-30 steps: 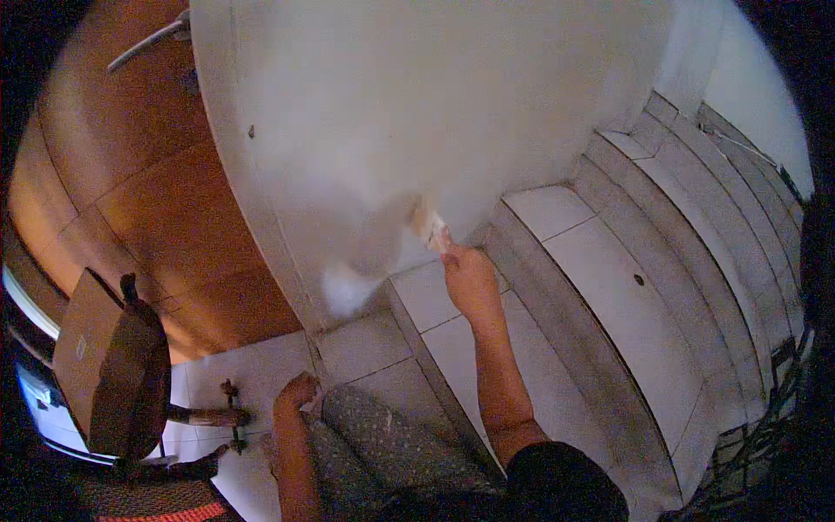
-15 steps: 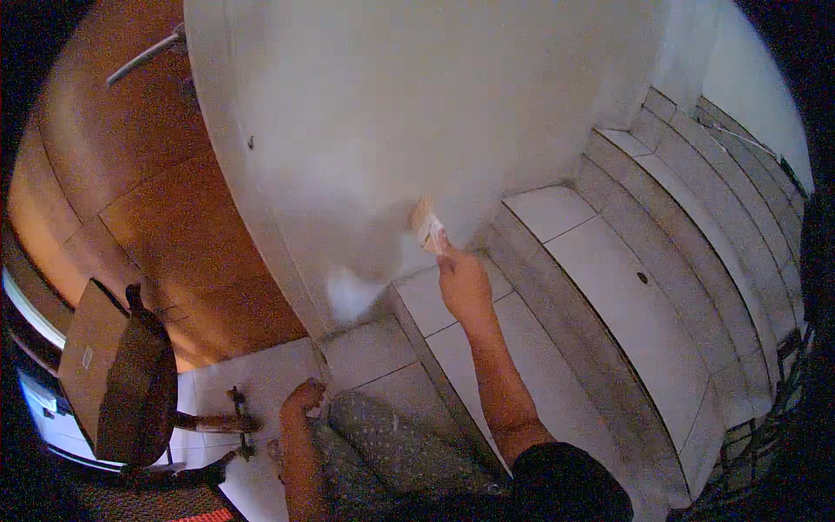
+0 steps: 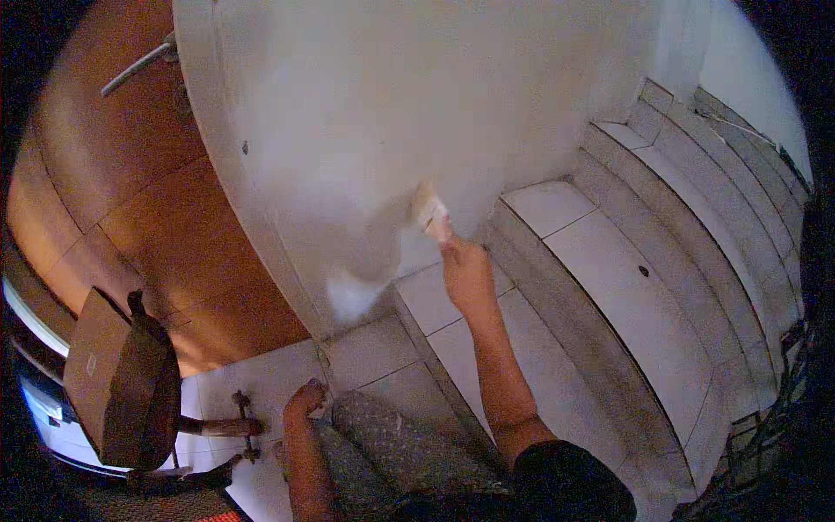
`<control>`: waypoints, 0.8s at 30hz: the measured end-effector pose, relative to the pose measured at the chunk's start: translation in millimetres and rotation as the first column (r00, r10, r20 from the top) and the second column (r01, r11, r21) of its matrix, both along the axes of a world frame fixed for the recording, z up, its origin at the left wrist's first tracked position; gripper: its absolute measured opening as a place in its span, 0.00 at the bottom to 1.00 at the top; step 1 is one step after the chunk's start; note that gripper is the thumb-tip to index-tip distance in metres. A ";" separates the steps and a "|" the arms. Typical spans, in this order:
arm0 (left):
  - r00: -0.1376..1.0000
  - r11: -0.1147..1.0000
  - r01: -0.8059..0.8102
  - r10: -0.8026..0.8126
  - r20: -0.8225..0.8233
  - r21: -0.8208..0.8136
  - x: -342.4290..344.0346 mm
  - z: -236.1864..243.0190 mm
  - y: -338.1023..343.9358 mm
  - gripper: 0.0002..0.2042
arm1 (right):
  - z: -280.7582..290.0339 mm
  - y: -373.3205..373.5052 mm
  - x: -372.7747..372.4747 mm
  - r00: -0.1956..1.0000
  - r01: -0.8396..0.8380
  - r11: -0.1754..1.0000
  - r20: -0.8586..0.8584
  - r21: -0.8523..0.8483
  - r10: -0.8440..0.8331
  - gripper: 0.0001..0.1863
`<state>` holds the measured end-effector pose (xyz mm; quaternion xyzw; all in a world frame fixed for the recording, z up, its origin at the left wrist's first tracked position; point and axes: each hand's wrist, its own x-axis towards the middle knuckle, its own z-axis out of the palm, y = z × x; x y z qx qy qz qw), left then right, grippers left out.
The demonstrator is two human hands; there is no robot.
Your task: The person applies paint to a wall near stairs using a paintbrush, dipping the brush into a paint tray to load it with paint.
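My right hand (image 3: 468,274) grips the handle of a flat paintbrush (image 3: 430,211) with pale bristles. Those bristles are at the surface of the whitish wall (image 3: 417,96), just above the lowest steps, and seem to touch it. A brighter white patch shows low on the wall, left of the brush, beside a greyer area. Beside my bent knee in speckled grey trousers (image 3: 391,435), my left hand (image 3: 306,400) is closed with its fingers curled. Something small and pale shows at its fingertips, too dim to make out.
Tiled stairs (image 3: 626,270) rise to the right, with a dark spot on one tread. On the left are an orange-brown door (image 3: 183,252) with a metal handle (image 3: 137,68) and a brown box-like thing (image 3: 122,383) by dark wooden legs. White floor tiles (image 3: 252,383) lie between.
My right hand and the paintbrush have moved slightly up along the wall. My left hand stays by the knee. The whole view has shifted a little.
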<state>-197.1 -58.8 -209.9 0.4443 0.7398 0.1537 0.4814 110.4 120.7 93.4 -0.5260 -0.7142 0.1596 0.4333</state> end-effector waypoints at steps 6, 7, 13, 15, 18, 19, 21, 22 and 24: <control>0.999 0.999 -0.047 0.047 -0.017 0.004 -3.1 -8.2 -8.5 0.15 | -36.5 -5.8 15.0 0.946 -0.167 0.971 0.249 -0.171 0.207 0.16; 0.998 0.998 -0.048 0.049 -0.035 0.044 -1.5 -7.5 -8.0 0.15 | -32.1 -10.7 17.9 0.942 -0.255 0.963 0.205 -0.087 0.267 0.16; 0.993 0.992 -0.111 0.113 0.036 -0.059 -46.7 -52.5 -25.8 0.20 | 16.0 -15.4 -1.6 0.990 -0.012 0.993 -0.138 0.118 0.028 0.16; 0.997 0.999 -0.009 0.012 0.081 -0.039 11.4 3.7 11.2 0.20 | 8.5 6.5 39.8 0.985 0.136 0.973 -0.128 0.185 -0.113 0.16; 0.995 0.994 -0.076 0.081 0.064 -0.074 2.4 15.0 0.0 0.19 | 21.3 19.5 30.7 0.929 0.036 0.999 -0.369 -0.006 -0.035 0.18; 0.991 0.985 -0.110 0.119 0.059 -0.137 -6.3 10.5 -7.9 0.18 | 25.4 18.0 24.2 0.832 -0.146 0.962 -0.554 -0.232 -0.008 0.19; 0.985 0.973 -0.140 0.156 0.075 -0.184 19.3 44.8 -0.2 0.18 | -4.9 37.2 40.3 0.747 -0.206 0.935 -0.664 -0.287 -0.039 0.18; 0.970 0.951 -0.211 0.232 0.070 -0.225 24.9 63.5 -1.0 0.18 | -17.6 46.7 43.3 0.633 -0.313 0.896 -0.772 -0.316 -0.051 0.17; 0.970 0.959 -0.212 0.230 0.078 -0.186 20.0 69.7 -5.9 0.18 | -35.4 41.3 49.6 0.696 -0.269 0.887 -0.712 -0.376 -0.091 0.17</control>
